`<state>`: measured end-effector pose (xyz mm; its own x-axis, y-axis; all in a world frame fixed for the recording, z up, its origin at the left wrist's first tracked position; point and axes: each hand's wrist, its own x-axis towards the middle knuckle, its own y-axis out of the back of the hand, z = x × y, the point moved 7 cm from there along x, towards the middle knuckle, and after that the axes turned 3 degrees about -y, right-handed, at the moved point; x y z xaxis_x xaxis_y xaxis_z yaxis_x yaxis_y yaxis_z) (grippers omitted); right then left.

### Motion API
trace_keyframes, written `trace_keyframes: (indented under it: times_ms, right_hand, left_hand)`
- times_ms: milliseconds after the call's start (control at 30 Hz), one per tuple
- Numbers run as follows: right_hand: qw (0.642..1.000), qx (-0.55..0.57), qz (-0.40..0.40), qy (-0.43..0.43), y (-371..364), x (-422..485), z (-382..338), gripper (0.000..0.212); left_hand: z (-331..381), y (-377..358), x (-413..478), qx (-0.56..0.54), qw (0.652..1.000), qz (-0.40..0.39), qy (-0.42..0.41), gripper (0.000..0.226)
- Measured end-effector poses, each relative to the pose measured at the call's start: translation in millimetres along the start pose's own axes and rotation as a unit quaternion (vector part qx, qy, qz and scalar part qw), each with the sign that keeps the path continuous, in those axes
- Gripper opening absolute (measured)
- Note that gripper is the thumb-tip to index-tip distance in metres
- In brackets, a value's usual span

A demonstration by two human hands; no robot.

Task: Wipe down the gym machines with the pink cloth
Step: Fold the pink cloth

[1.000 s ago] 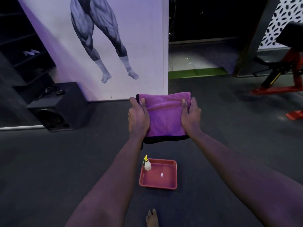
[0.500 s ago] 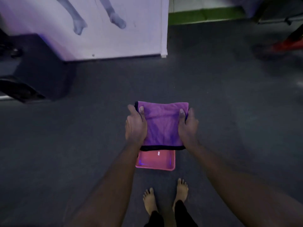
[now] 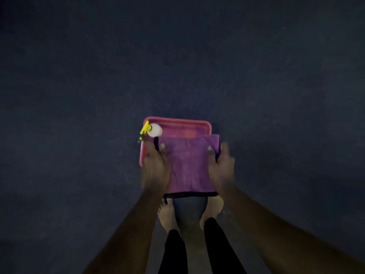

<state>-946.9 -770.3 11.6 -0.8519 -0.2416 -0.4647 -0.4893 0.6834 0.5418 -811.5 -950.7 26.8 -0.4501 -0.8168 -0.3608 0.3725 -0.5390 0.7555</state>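
Head camera, looking straight down at a dark floor (image 3: 79, 95). A person stands barefoot, both feet (image 3: 167, 212) visible at the bottom. The pink cloth (image 3: 188, 165), folded into a neat rectangle with a dark hem at its near edge, is held flat between the two hands. The left hand (image 3: 156, 167) grips its left edge and the right hand (image 3: 221, 167) its right edge, each with the thumb on top and the fingers curled underneath. The cloth's longer side runs away from the person. It hangs directly over the near part of a pink tray (image 3: 177, 119) lying on the floor. Whether it touches the tray cannot be told. A small white spray bottle (image 3: 155, 129) with a yellow nozzle stands in the tray's far left corner, just beyond the left thumb, so the left hand is the nearer one to it. No gym machine is in sight, so wiping probably cannot happen from this spot.
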Motion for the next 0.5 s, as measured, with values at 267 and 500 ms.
trace_keyframes:
  times_ms: [267,500]
  right_hand:
    - [0.998,-0.032,-0.050,-0.007,-141.8,99.9,159.1,0.048]
    - [0.988,-0.136,-0.072,0.010,-210.5,154.3,218.5,0.083]
  left_hand:
    - [-122.7,-177.0,91.6,0.042,0.995,-0.068,-0.054,0.035]
    - [-178.8,-273.6,147.3,0.075,0.984,-0.121,-0.107,0.054]
